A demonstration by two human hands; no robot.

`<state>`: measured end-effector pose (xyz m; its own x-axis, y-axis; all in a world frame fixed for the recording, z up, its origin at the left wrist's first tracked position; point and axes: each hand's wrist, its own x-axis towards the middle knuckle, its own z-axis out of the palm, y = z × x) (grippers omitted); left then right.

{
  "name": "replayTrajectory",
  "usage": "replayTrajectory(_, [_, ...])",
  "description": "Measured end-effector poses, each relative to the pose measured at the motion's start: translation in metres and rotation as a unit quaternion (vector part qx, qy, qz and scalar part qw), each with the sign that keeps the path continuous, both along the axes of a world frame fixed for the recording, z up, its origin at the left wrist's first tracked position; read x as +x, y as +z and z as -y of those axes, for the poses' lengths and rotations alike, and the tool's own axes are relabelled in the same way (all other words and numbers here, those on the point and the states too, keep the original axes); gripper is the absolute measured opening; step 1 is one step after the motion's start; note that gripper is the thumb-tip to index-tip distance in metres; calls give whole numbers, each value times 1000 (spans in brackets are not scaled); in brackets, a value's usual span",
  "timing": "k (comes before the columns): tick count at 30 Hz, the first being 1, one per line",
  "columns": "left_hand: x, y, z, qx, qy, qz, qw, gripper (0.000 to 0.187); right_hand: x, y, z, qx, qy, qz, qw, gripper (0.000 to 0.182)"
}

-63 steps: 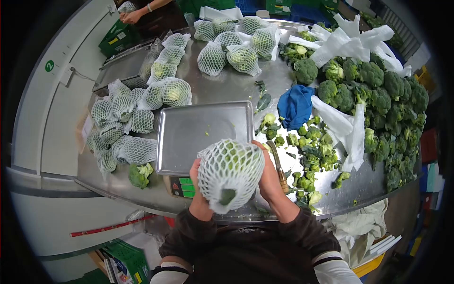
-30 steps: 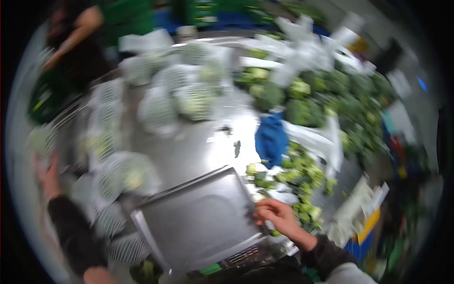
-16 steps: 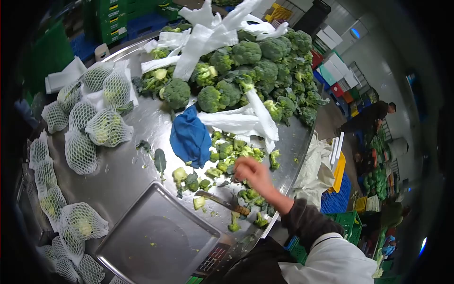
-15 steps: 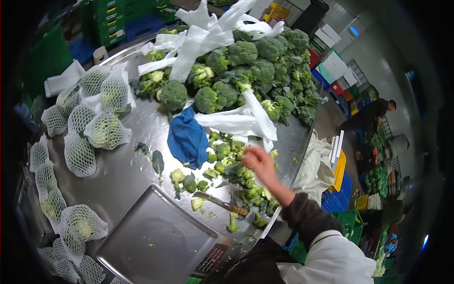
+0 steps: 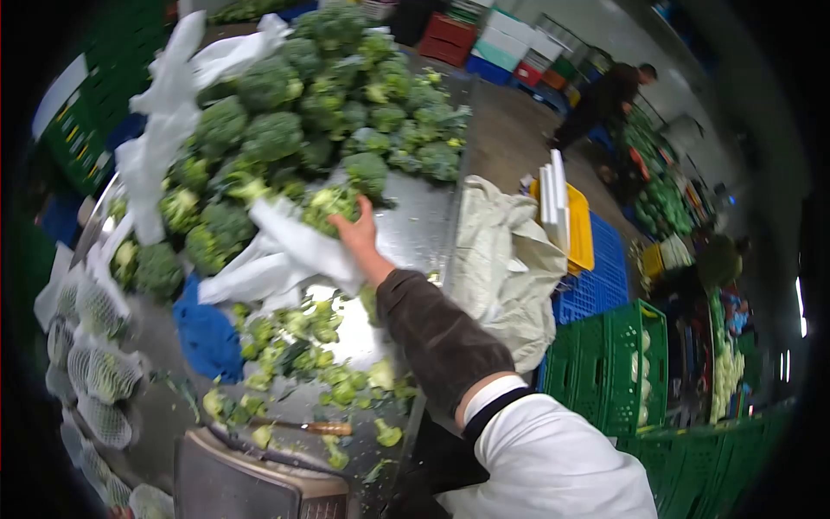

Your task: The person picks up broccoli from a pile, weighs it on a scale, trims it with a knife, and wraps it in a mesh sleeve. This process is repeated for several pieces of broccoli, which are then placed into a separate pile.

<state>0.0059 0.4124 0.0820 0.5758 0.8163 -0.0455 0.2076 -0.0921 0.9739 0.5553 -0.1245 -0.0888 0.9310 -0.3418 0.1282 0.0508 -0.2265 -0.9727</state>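
My right hand (image 5: 361, 240) reaches across the steel table to the front of a broccoli heap (image 5: 285, 112). Its thumb and fingers are around a pale-stemmed broccoli head (image 5: 328, 206) at the heap's near side. White foam wrap (image 5: 298, 238) lies just left of the wrist, and a blue cloth (image 5: 206, 333) is further left. Cut broccoli pieces (image 5: 298, 333) are scattered below the forearm. A knife with a wooden handle (image 5: 328, 428) lies among the trimmings. My left hand is out of sight.
A scale with a steel pan (image 5: 229, 476) stands at the table's near edge. Several net-wrapped vegetables (image 5: 104, 372) line the left side. Right of the table are a pale sack (image 5: 497, 259), a yellow crate (image 5: 579, 229) and green crates (image 5: 605, 363). A person (image 5: 601, 104) bends in the background.
My right hand has moved from above the cut pieces up to the broccoli heap and closed around a head. The camera view has swung right, so the table sits further left.
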Motion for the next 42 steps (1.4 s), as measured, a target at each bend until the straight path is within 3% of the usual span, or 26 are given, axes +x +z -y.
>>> replayTrajectory(1, [8,-42,-19,81,-159,-46,983,47,-3,-17,10,59,6,-8,998,78])
replayTrajectory(2, [63,-8,55,-57,-134,-1,989,50,-21,-6,13,255,-2,-66,965,77])
replayTrajectory(3, [118,26,131,-189,-89,48,977,53,-43,18,21,360,7,-102,927,73])
replayTrajectory(5, [165,22,175,-209,-184,32,960,63,-55,20,40,397,-10,-40,917,71])
replayTrajectory(7, [217,28,247,-69,-286,-52,954,68,-68,45,64,355,-6,22,935,72])
replayTrajectory(9, [269,-10,294,-129,-377,49,916,67,-91,72,80,266,67,120,954,77])
replayTrajectory(10, [290,-12,327,-165,-393,89,900,72,-104,86,81,247,107,112,957,80])
replayTrajectory(11, [304,-10,364,-199,-408,129,882,77,-125,100,79,306,176,24,935,81])
replayTrajectory(13, [320,-24,416,-280,-430,217,830,70,-161,114,64,338,274,-6,900,86])
replayTrajectory(15, [299,-92,404,-431,-319,209,818,68,-191,123,55,235,405,-77,880,87])
replayTrajectory(17, [288,-83,413,-507,-240,223,797,66,-208,113,41,150,411,-16,899,81])
replayTrajectory(19, [263,-82,413,-556,-224,227,768,63,-210,119,45,89,495,-104,858,78])
replayTrajectory(20, [241,-73,421,-221,-228,182,931,58,-208,120,48,93,500,-106,855,78])
replayTrajectory(21, [239,-56,399,-627,-90,241,735,49,-207,118,50,50,544,-108,830,76])
replayTrajectory(22, [216,-72,376,-399,-172,177,883,49,-207,115,50,9,592,-110,798,75])
replayTrajectory(23, [179,-85,356,-137,-228,86,960,49,-209,101,50,-73,570,-66,816,69])
replayTrajectory(24, [174,-41,372,-121,-130,-97,979,71,-206,75,52,-20,553,-25,833,66])
replayTrajectory(25, [178,-47,350,-279,-53,111,952,62,-197,82,65,-56,568,-89,816,58])
replayTrajectory(26, [156,-42,337,-177,51,73,980,62,-191,79,79,-96,579,-93,804,52])
replayTrajectory(27, [129,-51,308,-73,90,31,993,63,-190,63,84,-16,550,-156,820,45])
replayTrajectory(28, [111,-46,291,45,87,-23,995,69,-185,58,94,-101,520,-127,838,39])
replayTrajectory(29, [117,-22,304,114,122,-42,985,74,-182,53,100,-143,477,-129,857,35])
replayTrajectory(31, [84,-32,274,253,169,-145,941,78,-172,54,113,-139,428,-111,886,27])
replayTrajectory(34, [60,-48,257,311,185,-231,903,78,-153,37,122,-127,334,-73,931,23])
replayTrajectory(39, [56,-46,253,301,143,-224,916,79,-106,55,86,-272,292,61,915,47])
replayTrajectory(42, [59,-49,253,356,125,-251,891,81,-72,36,44,-312,233,188,902,63])
